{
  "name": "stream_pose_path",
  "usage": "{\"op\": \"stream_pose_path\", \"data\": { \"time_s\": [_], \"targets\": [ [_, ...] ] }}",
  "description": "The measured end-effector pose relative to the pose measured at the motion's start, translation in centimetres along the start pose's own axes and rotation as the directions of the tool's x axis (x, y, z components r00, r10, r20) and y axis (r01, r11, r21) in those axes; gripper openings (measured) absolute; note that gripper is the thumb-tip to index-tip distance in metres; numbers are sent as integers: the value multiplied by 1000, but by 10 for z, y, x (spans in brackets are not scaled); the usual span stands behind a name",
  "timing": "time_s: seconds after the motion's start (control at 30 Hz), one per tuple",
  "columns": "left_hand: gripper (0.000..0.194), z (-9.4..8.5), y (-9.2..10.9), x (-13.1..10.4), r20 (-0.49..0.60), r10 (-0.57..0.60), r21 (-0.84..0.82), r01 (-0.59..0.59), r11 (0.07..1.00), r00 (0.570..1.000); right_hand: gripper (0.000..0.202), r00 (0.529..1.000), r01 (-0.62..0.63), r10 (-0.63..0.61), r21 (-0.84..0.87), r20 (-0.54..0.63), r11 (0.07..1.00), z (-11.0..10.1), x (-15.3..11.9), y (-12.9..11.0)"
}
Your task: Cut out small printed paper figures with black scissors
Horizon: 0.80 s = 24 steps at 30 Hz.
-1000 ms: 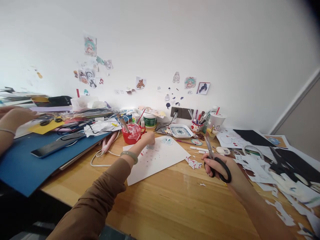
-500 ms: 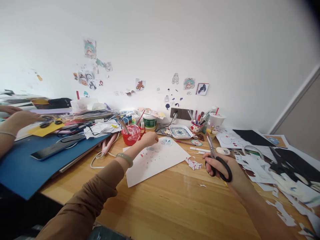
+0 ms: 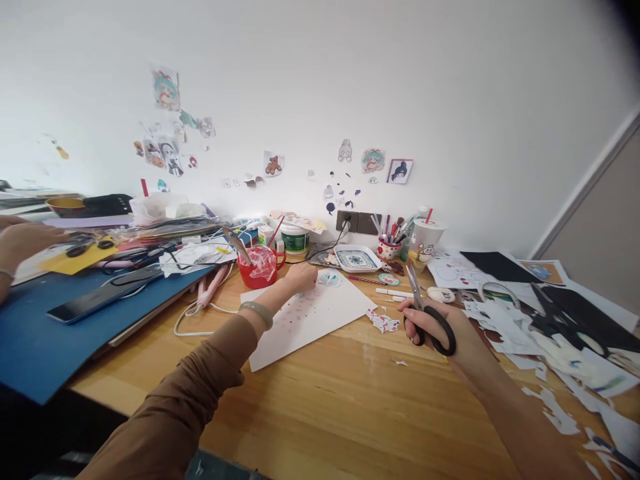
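Note:
My left hand (image 3: pixel 302 277), its fingers pinched together, hovers low over a white sheet of paper (image 3: pixel 325 317) dotted with small reddish and dark bits. Whatever lies between those fingertips, if anything, is too small to make out. Just beyond them on the sheet lies a pale blue and white cut-out (image 3: pixel 330 279). My right hand (image 3: pixel 430 327) grips black-handled scissors (image 3: pixel 415 285) by the handles, blades pointing up and slightly apart, with no paper between them. Left of the scissors, a scrap of paper with red marks (image 3: pixel 383 321) rests on the wooden table (image 3: pixel 350 400).
A red mug (image 3: pixel 259 270), a patterned square dish (image 3: pixel 357 259), a pen cup (image 3: pixel 388 249) and a drink cup (image 3: pixel 426 240) line the back. Paper scraps (image 3: pixel 500 327) and larger scissors (image 3: pixel 560 320) lie right. Another person's hand (image 3: pixel 30 240) is far left, by yellow paper.
The view has turned slightly to the right. My left hand has shifted a little to the right over the sheet, fingers still pinched. My right hand still holds the scissors.

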<state>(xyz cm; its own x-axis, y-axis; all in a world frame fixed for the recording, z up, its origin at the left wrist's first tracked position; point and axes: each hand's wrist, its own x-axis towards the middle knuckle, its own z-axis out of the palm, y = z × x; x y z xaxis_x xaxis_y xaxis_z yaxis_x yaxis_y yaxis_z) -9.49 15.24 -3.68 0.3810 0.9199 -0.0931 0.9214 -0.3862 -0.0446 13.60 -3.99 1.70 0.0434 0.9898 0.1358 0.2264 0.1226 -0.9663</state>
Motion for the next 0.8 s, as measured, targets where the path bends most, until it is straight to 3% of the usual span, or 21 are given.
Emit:
{"op": "stream_pose_path", "data": {
  "time_s": [0.33, 0.8],
  "targets": [
    [32, -13, -20, 8, 231, 13, -73, 4, 997, 973, 35, 1000, -4, 4, -5, 9, 1000, 0, -1, 2],
    [32, -18, -20, 17, 226, -63, 33, 57, 998, 972, 34, 1000, 15, -15, 11, 4, 1000, -1, -1, -1]
  ]
}}
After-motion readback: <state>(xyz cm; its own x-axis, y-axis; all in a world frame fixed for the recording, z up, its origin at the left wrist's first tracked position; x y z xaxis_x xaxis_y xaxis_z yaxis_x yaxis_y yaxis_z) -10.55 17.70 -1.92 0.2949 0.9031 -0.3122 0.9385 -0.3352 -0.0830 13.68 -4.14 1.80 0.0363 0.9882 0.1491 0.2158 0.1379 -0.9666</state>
